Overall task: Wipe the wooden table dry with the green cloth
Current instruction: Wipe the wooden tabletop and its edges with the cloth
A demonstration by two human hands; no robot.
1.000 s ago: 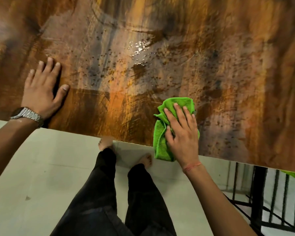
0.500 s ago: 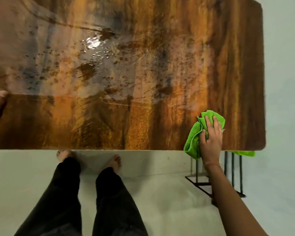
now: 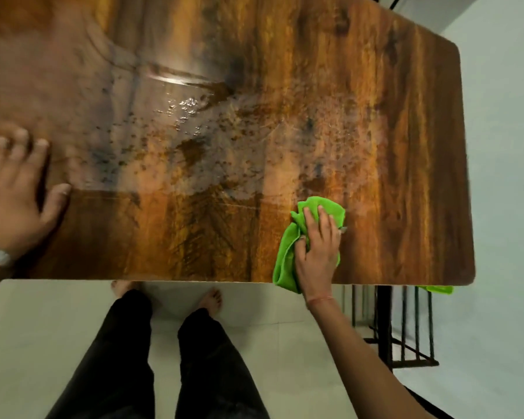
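Pressing flat, our right hand point(image 3: 316, 252) is pinning the bunched cloth point(image 3: 288, 252) against the bench point(image 3: 390, 146) at its near edge, grip curled loosely over it. Our left hand point(image 3: 12, 201) is lying open, palm down, holding nothing. Water point(image 3: 188, 107) is pooling mid-bench.

The right hand point(image 3: 318, 252) presses the bunched green cloth point(image 3: 288, 255) on the wooden table point(image 3: 390, 146) near its edge at four o'clock, the left hand point(image 3: 12, 201) flat at nine o'clock, water beads point(image 3: 188, 113) glistening toward twelve.
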